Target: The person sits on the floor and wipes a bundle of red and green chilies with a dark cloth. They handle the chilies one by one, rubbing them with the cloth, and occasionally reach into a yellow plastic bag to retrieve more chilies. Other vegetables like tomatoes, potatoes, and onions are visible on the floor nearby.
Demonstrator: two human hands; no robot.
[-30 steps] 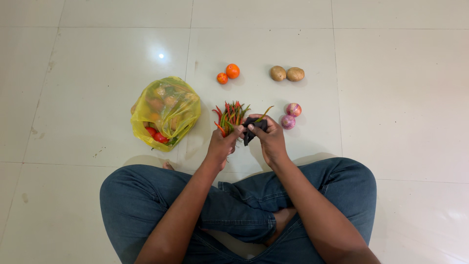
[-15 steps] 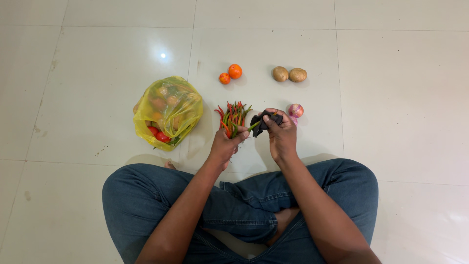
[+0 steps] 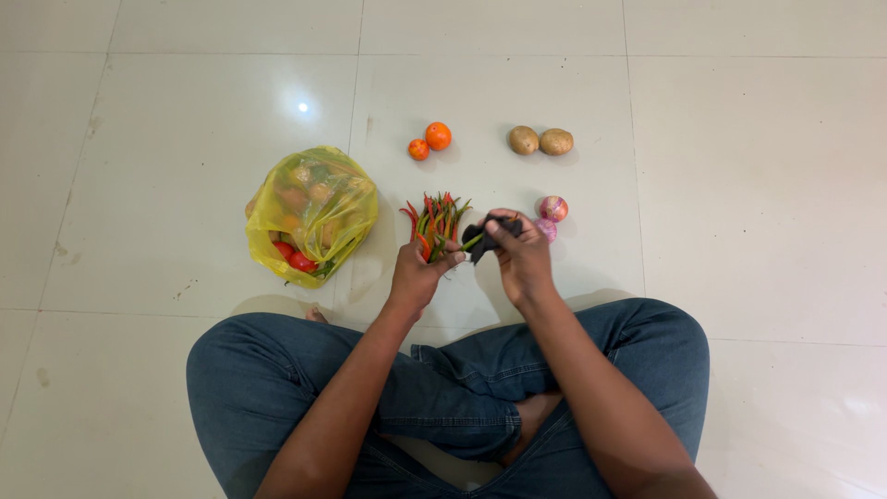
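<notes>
Our right hand (image 3: 523, 261) pinches a crumpled black cloth (image 3: 482, 231) around a slim green chilli (image 3: 472, 242); our left hand (image 3: 416, 274) grips the chilli's other end. At 11 o'clock of them lies a pile of red and green chillies (image 3: 434, 220) on the white tiled floor (image 3: 739, 185).

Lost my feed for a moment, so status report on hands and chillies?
Left hand gripping chilli bunch. Right hand pinching dark cloth round one green chilli. Onions just beyond right hand, not touching.
</notes>
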